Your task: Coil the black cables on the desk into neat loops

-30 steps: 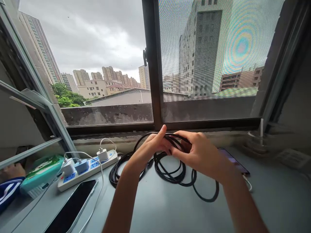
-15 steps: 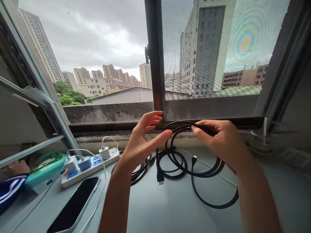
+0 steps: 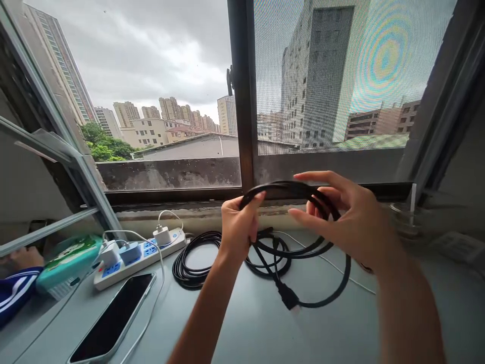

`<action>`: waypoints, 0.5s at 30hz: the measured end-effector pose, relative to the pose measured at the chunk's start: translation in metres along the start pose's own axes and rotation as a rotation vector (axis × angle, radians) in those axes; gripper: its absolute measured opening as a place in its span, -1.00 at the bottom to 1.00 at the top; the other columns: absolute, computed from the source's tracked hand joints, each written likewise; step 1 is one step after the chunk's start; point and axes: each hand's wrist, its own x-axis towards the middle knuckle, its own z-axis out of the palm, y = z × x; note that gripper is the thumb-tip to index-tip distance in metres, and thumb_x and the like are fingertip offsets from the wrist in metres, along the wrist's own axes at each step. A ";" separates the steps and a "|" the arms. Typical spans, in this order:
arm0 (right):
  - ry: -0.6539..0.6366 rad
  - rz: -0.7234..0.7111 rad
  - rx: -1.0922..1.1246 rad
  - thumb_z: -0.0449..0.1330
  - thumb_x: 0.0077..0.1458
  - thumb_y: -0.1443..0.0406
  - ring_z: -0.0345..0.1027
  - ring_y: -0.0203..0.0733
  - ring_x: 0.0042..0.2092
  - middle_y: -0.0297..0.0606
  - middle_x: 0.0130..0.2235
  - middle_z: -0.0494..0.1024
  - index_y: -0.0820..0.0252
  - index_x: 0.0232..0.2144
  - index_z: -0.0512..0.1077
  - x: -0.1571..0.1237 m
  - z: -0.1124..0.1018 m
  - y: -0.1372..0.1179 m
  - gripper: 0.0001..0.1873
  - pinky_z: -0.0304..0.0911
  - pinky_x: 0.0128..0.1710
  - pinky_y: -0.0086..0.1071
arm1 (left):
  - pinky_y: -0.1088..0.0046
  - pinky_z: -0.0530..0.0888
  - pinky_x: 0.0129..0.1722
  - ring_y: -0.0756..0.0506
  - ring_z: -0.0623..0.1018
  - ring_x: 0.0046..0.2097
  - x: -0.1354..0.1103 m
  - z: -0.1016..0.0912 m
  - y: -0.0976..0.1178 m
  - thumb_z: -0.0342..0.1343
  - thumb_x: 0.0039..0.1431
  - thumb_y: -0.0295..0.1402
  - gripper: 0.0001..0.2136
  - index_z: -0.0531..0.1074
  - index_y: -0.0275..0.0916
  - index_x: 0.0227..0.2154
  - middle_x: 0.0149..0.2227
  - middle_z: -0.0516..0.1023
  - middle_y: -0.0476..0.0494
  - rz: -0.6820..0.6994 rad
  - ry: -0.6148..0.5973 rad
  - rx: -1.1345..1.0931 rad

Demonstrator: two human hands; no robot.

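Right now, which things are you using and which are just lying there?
In use: looped black cable; left hand; right hand.
Lying about: white plastic power strip; flat black phone; teal box.

— The thin black rubber-coated cable (image 3: 280, 186)?
— Wound into several loose loops, raised upright off the surface.
— And its end?
— A black rectangular plug (image 3: 290, 299) dangles at six o'clock of the loops. A flat black coil (image 3: 178, 267) lies at eight o'clock.

A power strip (image 3: 140, 254) and phone (image 3: 113, 318) lie left.
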 end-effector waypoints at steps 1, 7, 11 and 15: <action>-0.020 0.021 0.029 0.35 -0.11 0.19 0.32 -0.34 -0.53 -0.41 -0.54 0.41 0.05 -0.09 0.45 0.001 0.001 0.002 -0.54 0.29 -0.60 -0.52 | 0.51 -0.11 -0.76 0.16 0.01 -0.80 -0.001 0.000 0.003 0.20 -0.05 -0.27 -0.54 0.04 -0.22 -0.83 -0.87 0.02 0.14 -0.021 0.015 -0.063; 0.057 0.123 0.224 0.26 0.00 0.21 0.11 -0.46 -0.69 -0.49 -0.63 0.25 0.05 -0.08 0.49 0.003 -0.002 0.000 -0.63 0.13 -0.75 -0.55 | 0.59 0.07 -0.75 0.15 0.14 -0.80 0.000 0.005 0.001 0.15 0.01 -0.28 -0.51 0.01 -0.23 -0.84 -0.85 -0.04 0.15 -0.175 -0.108 -0.104; 0.056 0.161 0.428 0.25 0.00 0.27 -0.06 -0.47 -0.77 -0.58 -0.74 0.13 0.04 -0.02 0.45 0.001 -0.014 -0.005 -0.57 -0.08 -0.83 -0.56 | 0.56 0.33 -0.65 0.00 0.46 -0.67 0.003 0.008 -0.008 0.15 0.01 -0.19 -0.68 0.28 -0.27 -0.69 -0.73 0.27 0.07 -0.272 -0.269 0.168; 0.026 0.091 0.623 0.19 -0.02 0.35 -0.11 -0.47 -0.76 -0.59 -0.75 0.11 0.00 -0.04 0.41 -0.006 -0.009 -0.015 -0.57 -0.18 -0.82 -0.55 | 0.50 0.36 -0.67 -0.06 0.48 -0.65 -0.001 0.011 -0.024 -0.04 0.10 -0.02 -0.56 0.43 -0.33 -0.57 -0.66 0.44 -0.10 -0.531 -0.542 0.344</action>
